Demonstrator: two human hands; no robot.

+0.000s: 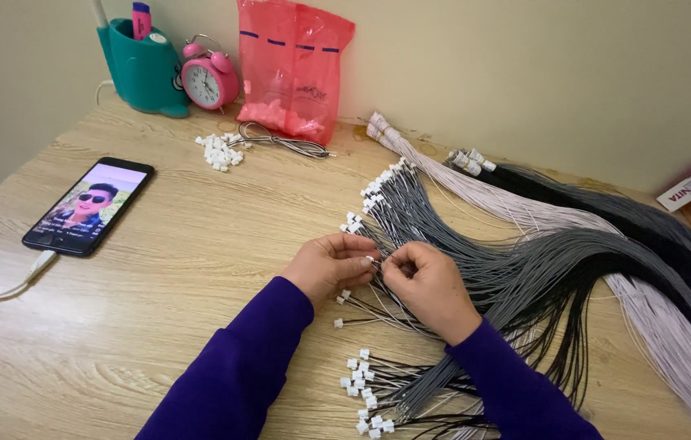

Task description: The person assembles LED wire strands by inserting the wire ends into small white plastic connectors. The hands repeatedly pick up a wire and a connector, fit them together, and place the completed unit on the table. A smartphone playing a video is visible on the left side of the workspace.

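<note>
Head view, centre of frame: left hand [331,265] and right hand [427,281] meet fingertip to fingertip, pinched shut on a small white connector [371,260] and thin wire over the grey wire bundle [476,269]; keeping the connector steady while feeding straight looks wisest

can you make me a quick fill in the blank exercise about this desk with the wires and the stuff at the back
1. The left hand and right hand meet over a fan of grey wires tipped with small ____ connectors.
2. The alarm clock by the wall is ____.
3. The phone lies to the ____ of the hands.
4. The plastic bag leaning on the wall is ____.

Missing words: white; pink; left; red
</note>
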